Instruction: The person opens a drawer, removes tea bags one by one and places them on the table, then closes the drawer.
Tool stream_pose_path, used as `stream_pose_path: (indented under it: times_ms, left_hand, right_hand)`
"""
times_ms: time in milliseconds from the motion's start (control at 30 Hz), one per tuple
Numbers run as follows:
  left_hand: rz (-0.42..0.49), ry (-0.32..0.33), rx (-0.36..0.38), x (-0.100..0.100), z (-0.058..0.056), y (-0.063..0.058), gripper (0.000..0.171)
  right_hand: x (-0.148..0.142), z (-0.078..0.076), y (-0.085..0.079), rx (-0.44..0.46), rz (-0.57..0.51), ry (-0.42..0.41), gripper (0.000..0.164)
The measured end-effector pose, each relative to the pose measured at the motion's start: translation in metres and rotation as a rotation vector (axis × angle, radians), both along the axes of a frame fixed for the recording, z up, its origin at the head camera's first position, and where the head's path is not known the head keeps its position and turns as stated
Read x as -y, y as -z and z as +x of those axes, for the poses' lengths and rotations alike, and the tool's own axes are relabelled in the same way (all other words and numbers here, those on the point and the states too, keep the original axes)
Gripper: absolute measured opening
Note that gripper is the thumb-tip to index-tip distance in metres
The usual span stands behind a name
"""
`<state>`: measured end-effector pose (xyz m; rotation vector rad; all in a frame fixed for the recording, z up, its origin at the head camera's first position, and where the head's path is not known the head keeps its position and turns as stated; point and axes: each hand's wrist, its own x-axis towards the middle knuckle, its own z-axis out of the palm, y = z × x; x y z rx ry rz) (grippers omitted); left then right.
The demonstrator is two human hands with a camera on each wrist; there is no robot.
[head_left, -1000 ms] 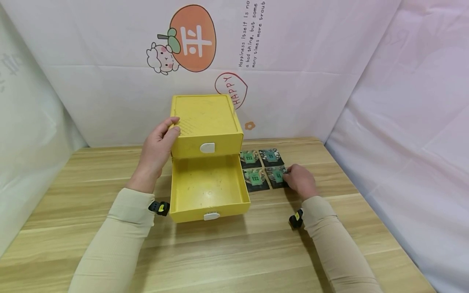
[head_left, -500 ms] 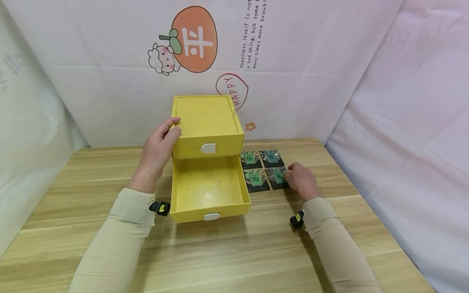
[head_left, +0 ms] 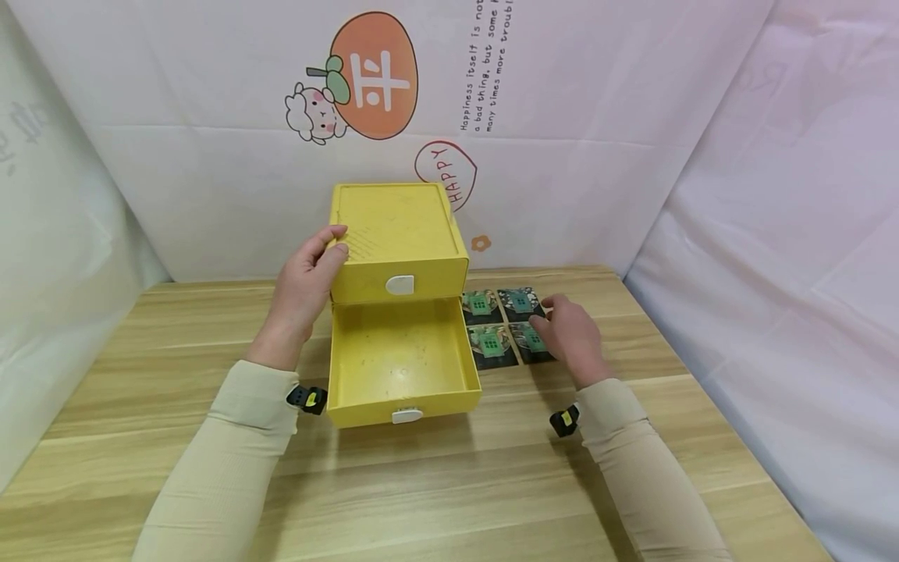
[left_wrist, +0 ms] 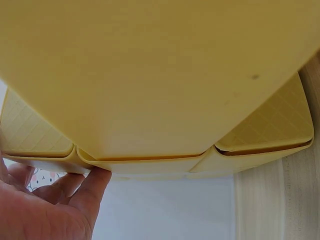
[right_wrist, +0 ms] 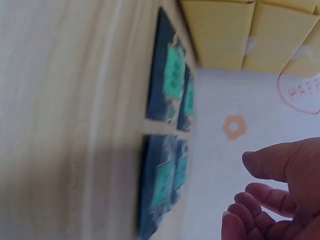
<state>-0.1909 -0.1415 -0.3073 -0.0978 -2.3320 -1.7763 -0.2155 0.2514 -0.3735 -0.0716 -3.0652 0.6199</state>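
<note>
Here hovers with the nearer right hand [head_left: 573, 337], loose and empty, just above and right of the front right card [head_left: 531, 345], squarish without clear long axis, towards the far right corner of the table [head_left: 449, 499], resting the left hand [head_left: 302, 285] on the box [head_left: 400, 222].

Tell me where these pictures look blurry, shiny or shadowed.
Right wrist view: the cards are blurred, their lettering unreadable; head view: a faint shine on the floor of the open drawer, and a soft shadow on the table along the right sleeve; left wrist view: the yellow plastic looks duller than in the head view.
</note>
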Motion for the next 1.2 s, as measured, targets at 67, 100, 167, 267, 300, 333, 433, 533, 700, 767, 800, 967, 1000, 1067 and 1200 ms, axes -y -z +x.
stream_pose_path:
  times_ms: [67,100,167,267,300,333,433,533,700,767,800,967,1000,1067,1200]
  left_hand:
    - [0.000,-0.001,-0.003,0.000,0.000,0.000,0.052]
    - [0.001,0.000,-0.004,0.000,0.000,0.000,0.052]
    - [0.001,0.002,-0.006,0.000,0.000,0.000,0.053]
    - [0.002,0.005,-0.006,0.000,0.001,0.000,0.053]
    - [0.003,0.006,-0.005,0.000,0.001,-0.001,0.053]
    - [0.002,0.006,-0.005,0.000,0.001,-0.001,0.053]
    - [0.003,0.005,-0.003,0.000,0.001,-0.001,0.054]
    - [-0.001,0.001,-0.004,0.001,0.000,0.000,0.053]
    - [-0.001,-0.004,-0.002,0.000,-0.001,0.000,0.053]
    - [0.001,-0.005,-0.001,0.000,-0.001,0.000,0.053]
    - [0.003,-0.005,-0.001,0.000,-0.001,0.000,0.053]
    - [0.009,-0.001,-0.004,0.000,-0.001,0.000,0.052]
    - [0.009,0.000,-0.004,0.000,-0.001,0.000,0.052]
    - [0.006,0.002,-0.004,0.000,-0.001,0.000,0.053]
    - [0.003,0.006,-0.006,0.000,0.001,-0.001,0.053]
  right_hand:
    - [0.005,0.003,-0.004,-0.022,-0.024,-0.002,0.051]
    - [0.007,0.004,-0.006,-0.035,-0.036,-0.005,0.050]
    - [0.011,0.006,-0.010,-0.063,-0.057,-0.013,0.048]
    - [0.016,0.010,-0.016,-0.113,-0.072,-0.033,0.046]
    - [0.018,0.012,-0.017,-0.129,-0.079,-0.038,0.045]
    - [0.020,0.013,-0.020,-0.142,-0.085,-0.045,0.045]
    - [0.026,0.018,-0.026,-0.184,-0.106,-0.055,0.043]
    - [0.034,0.023,-0.032,-0.226,-0.137,-0.065,0.041]
    - [0.046,0.035,-0.042,-0.316,-0.182,-0.089,0.037]
    - [0.051,0.041,-0.046,-0.355,-0.198,-0.103,0.036]
    - [0.054,0.043,-0.049,-0.373,-0.205,-0.110,0.036]
    - [0.066,0.057,-0.058,-0.454,-0.248,-0.159,0.031]
    - [0.068,0.060,-0.060,-0.473,-0.254,-0.173,0.030]
    - [0.072,0.066,-0.062,-0.515,-0.266,-0.207,0.027]
    - [0.081,0.079,-0.067,-0.599,-0.273,-0.292,0.021]
